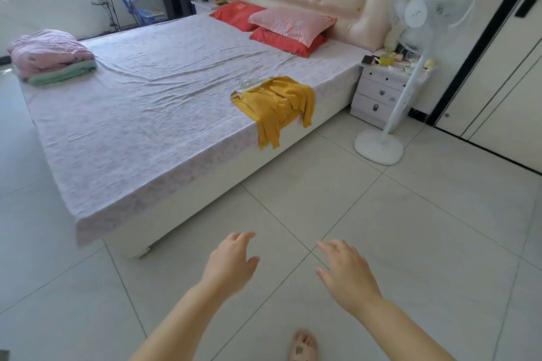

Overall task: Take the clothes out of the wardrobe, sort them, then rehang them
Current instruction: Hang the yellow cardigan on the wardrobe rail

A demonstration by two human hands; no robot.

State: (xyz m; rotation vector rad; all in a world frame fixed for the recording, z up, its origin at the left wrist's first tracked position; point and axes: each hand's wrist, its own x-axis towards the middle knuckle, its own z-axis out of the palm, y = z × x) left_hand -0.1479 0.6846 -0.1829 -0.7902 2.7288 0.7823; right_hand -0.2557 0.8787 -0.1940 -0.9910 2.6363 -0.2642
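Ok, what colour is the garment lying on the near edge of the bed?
Mustard yellow: the cardigan hangs partly over the bed edge. It shows best in the head view.

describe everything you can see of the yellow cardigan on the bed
The yellow cardigan is a mustard knit with pale buttons down its front. It lies front up on the near edge of the bed, toward the headboard end, with a sleeve and its hem hanging over the mattress side. The hook of a pale hanger pokes out at its collar.

Yellow cardigan [275, 102] covers most of its hanger [241, 82].
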